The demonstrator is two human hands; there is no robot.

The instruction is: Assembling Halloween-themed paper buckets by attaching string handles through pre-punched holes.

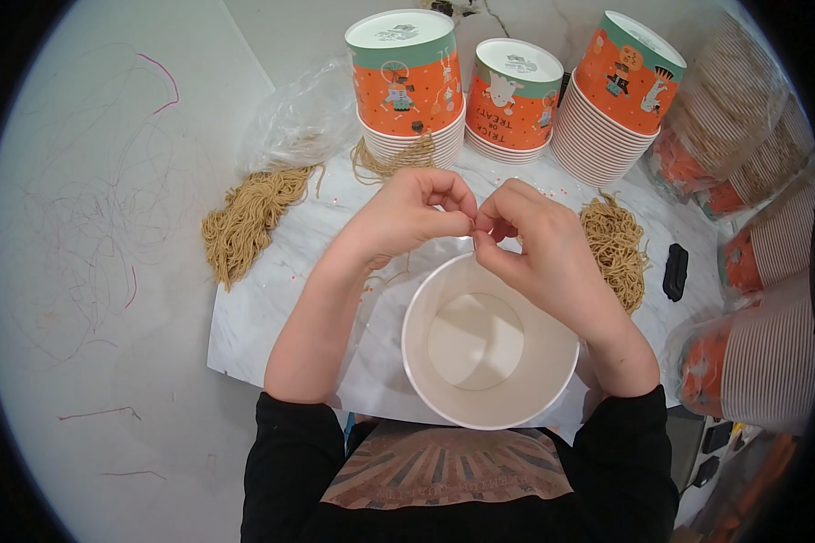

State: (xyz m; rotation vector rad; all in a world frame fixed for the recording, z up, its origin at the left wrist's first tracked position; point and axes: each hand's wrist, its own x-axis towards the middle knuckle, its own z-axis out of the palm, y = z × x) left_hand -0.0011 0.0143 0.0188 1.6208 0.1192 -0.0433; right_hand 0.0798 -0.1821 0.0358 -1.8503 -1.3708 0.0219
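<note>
In the head view, the left hand (pixel 423 206) and the right hand (pixel 528 228) meet fingertip to fingertip above the far rim of an open white tub (pixel 423 348). Both grips are narrow, thumb drawn against forefinger in a fine pinch; whether a bit of cord lies between them I cannot tell, as the fingers cover the spot. The tub stands mouth up at the near edge of the marbled table (pixel 272 312), close against the person's black shirt (pixel 285 471), and no hand grasps it.

It looks like thin-walled coated card, so I judge it light, fairly stiff at the rim, easier to dent along the side and a little slippery. The rim seems the best hold, or one palm spread on each side wall, without squeezing.

A tan cord bundle (pixel 255 217) lies beyond the left forearm and a second tan bundle (pixel 614 249) beside the right one. The cord appears soft, limp, light and quick to tangle; a single strand is probably best taken near its end, between thumb and forefinger. Behind the hands stand upturned stacks of orange-and-green tubs (pixel 407 90), likely steady if taken low around the nested rims
</note>
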